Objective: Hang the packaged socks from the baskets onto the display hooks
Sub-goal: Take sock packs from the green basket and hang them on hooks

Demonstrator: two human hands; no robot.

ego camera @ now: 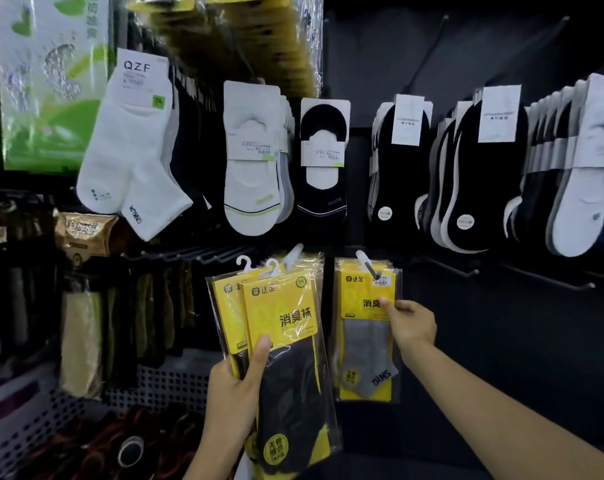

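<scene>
Head view: the left hand grips a fanned bunch of yellow sock packets, thumb pressed across the front one. Just beside them, the right hand pinches the edge of a grey-sock packet hanging upright (whether its white hanger is fully seated is unclear). A perforated basket sits at lower left, cut off by the frame, its contents blurred.

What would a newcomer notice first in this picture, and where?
The bright yellow sock packets fanned in the left hand, low centre, stand out against the dark display wall. Beside them the right hand pinches a grey-sock packet hanging from a hook. Above, white socks hang at upper left.
</scene>
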